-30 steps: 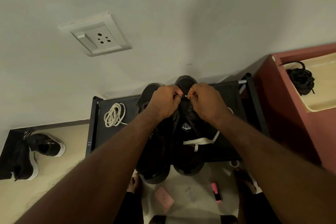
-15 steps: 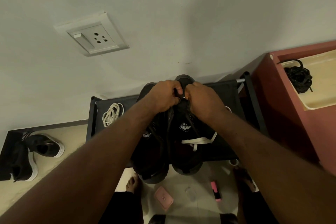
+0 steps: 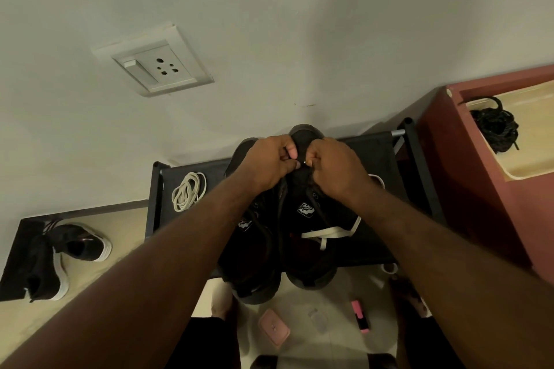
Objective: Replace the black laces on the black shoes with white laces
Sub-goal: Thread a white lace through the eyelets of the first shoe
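As left grip (image 3: 271,166), right grip (image 3: 337,169) pinch lace (image 3: 329,231)

Pale wall (image 3: 299,24) with socket (image 3: 153,67); tiled floor (image 3: 314,338)

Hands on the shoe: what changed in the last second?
The left hand and right hand crept slightly toward the toe of the black shoe and closer together, still pinching the white lace. The other shoe, coiled lace and black laces stayed put.
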Motion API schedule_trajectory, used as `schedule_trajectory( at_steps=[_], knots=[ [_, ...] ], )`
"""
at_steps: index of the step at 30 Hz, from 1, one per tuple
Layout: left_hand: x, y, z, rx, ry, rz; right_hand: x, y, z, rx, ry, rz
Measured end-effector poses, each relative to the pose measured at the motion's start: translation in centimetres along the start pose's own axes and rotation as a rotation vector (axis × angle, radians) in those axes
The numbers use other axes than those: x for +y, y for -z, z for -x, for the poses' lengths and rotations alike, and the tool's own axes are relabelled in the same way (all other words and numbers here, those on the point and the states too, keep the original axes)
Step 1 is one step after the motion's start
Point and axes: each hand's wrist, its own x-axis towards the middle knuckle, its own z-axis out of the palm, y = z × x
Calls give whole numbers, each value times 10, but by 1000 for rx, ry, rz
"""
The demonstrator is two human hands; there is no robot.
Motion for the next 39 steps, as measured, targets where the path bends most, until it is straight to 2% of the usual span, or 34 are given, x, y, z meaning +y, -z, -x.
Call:
schedule_trajectory(
  at_steps=[4, 7, 9, 13, 17, 19, 23, 28, 33, 39],
  knots=[
    [9, 1, 2, -15, -3, -115, -4, -5, 1, 57, -84, -136],
    [28, -9, 6, 28, 43, -429, -4, -5, 2, 68, -107, -150],
    [38, -19, 14, 77, 94, -519, -3, -3, 2, 82, -128, -141],
    [41, -32, 23, 97, 221, -365, -4, 0, -3, -50, -136, -60],
    [39, -28, 29, 151, 297, -73, -3, 1, 1, -27, -86, -29],
    [38, -23, 33, 171, 327, -9, -4, -1, 1, -28, -90, 27],
    [32, -17, 32, 186, 255, -140, -6, -6, 2, 48, -68, 110],
    [35, -11, 19, 154, 206, -383, -5, -1, 3, 74, -62, 28],
    [22, -7, 9, 93, 65, -331, -2, -1, 3, 55, -71, -72],
    [5, -10, 6, 128, -36, -197, -3, 6, 7, 70, -67, -141]
  ],
)
